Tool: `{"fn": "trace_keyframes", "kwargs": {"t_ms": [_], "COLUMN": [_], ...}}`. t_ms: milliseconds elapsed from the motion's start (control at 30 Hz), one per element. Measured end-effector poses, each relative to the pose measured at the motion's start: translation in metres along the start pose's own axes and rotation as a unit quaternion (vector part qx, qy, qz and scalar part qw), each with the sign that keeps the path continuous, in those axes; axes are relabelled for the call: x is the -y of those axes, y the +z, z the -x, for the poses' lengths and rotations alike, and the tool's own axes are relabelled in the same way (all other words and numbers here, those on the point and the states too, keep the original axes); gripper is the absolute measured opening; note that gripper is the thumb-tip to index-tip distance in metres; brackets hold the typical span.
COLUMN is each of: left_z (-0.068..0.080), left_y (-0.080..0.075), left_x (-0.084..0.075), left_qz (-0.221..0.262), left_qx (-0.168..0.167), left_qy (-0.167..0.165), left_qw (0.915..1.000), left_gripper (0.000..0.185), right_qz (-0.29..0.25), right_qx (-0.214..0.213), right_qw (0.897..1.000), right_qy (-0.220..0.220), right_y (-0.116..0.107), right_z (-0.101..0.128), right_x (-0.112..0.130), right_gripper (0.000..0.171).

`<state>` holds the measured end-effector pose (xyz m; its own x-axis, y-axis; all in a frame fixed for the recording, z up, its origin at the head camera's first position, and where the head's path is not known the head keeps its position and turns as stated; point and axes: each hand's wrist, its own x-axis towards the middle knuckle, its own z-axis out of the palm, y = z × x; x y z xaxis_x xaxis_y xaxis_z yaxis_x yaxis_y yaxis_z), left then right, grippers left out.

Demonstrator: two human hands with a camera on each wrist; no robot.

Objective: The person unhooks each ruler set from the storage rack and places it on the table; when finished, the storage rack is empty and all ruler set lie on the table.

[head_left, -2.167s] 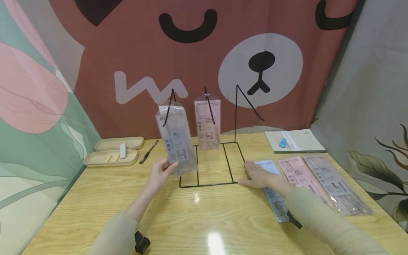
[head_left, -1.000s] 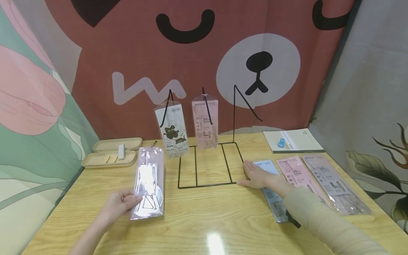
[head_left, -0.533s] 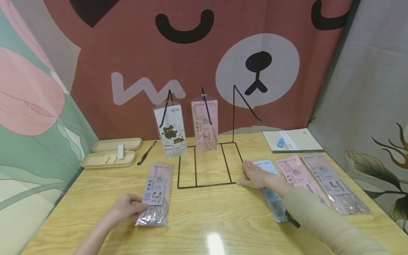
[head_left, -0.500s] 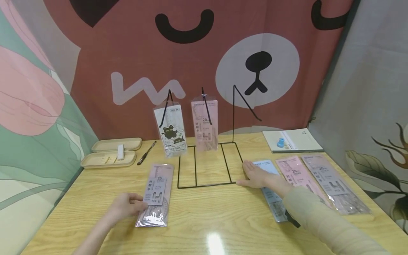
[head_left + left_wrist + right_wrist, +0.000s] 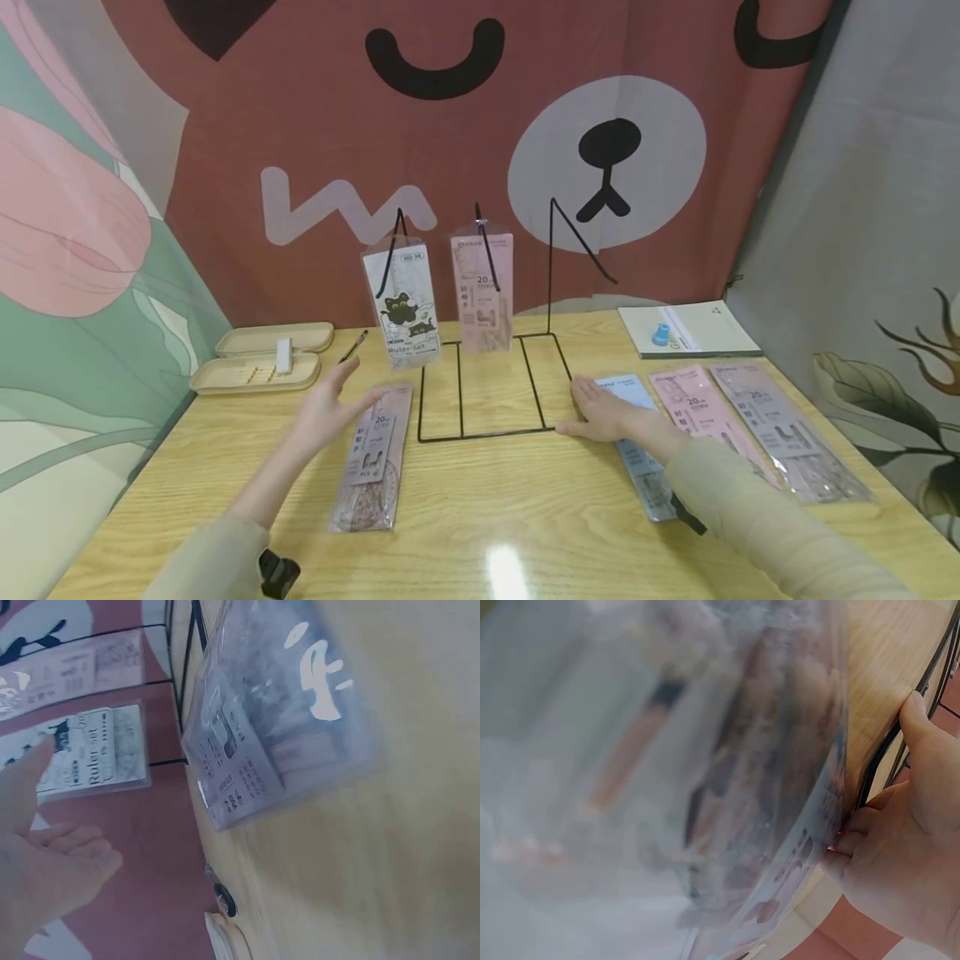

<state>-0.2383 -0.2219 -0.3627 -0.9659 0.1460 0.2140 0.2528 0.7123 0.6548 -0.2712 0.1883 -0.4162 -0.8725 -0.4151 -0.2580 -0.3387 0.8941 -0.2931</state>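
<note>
On the counter [image 5: 480, 512], left of the wire rack [image 5: 532, 383], lies a ruler packet [image 5: 369, 468], slightly angled. Sleeve: clear, glossy plastic. Backing: pale mauve, printed "20" with dark vertical characters. Label: paler panel marked "PCS". From here I see a transparent curved scale at its near end. Left hand [image 5: 328, 411]: poised above the packet, thumb and fingers wide apart. Right hand [image 5: 602, 412]: fingers extended, against the rack's right rail. Suspended on the rack's hooks: a white packet [image 5: 412, 279] and a pink packet [image 5: 473, 293].
</note>
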Motion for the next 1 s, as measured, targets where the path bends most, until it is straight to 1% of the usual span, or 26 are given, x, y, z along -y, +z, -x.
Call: {"fn": "trace_keyframes", "kwargs": {"t_ms": [133, 233, 367, 433, 500, 600, 700, 767, 833, 900, 1000], "left_z": [-0.027, -0.043, -0.057, -0.062, -0.067, -0.075, -0.078, -0.08, -0.079, -0.079, -0.076], "left_y": [0.007, 0.012, 0.018, 0.021, 0.025, 0.031, 0.038, 0.041, 0.043, 0.045, 0.046], "left_x": [0.0, 0.0, -0.003, -0.004, -0.005, -0.008, -0.009, -0.008, -0.006, -0.004, -0.001], "left_qz": [0.041, 0.048, 0.042, 0.05, 0.061, 0.093, 0.128, 0.141, 0.14, 0.127, 0.107], "left_qx": [0.007, 0.011, 0.021, 0.024, 0.026, 0.022, 0.009, -0.009, -0.025, -0.038, -0.051], "left_qy": [-0.003, -0.009, -0.014, -0.02, -0.028, -0.041, -0.056, -0.055, -0.051, -0.043, -0.042], "left_qw": [0.9991, 0.9987, 0.9988, 0.9983, 0.9974, 0.9946, 0.9901, 0.9885, 0.9885, 0.9903, 0.992], "left_gripper": [0.076, 0.075, 0.072, 0.07, 0.069, 0.065, 0.059, 0.05, 0.041, 0.033, 0.029], "right_qz": [0.001, -0.001, -0.002, 0.0, 0.0, 0.002, 0.002, 0.003, 0.003, 0.002, 0.001], "right_qx": [0.0, 0.001, 0.002, 0.003, 0.003, 0.002, 0.003, 0.003, 0.005, 0.006, 0.006], "right_qw": [1.0, 1.0, 1.0, 1.0, 1.0, 1.0, 1.0, 1.0, 1.0, 1.0, 1.0], "right_qy": [0.0, -0.002, 0.001, 0.003, 0.003, 0.003, -0.003, -0.007, -0.01, -0.011, -0.01], "right_y": [0.0, 0.0, 0.0, 0.0, 0.0, -0.001, -0.001, 0.0, 0.001, 0.001, -0.001], "right_z": [0.0, 0.0, 0.0, 0.0, 0.0, 0.001, 0.001, 0.0, 0.0, 0.001, 0.003], "right_x": [0.0, 0.001, 0.001, 0.001, 0.001, 0.0, 0.0, -0.002, -0.002, -0.001, 0.0], "right_gripper": [0.093, 0.093, 0.093, 0.093, 0.093, 0.092, 0.092, 0.092, 0.091, 0.09, 0.089]}}
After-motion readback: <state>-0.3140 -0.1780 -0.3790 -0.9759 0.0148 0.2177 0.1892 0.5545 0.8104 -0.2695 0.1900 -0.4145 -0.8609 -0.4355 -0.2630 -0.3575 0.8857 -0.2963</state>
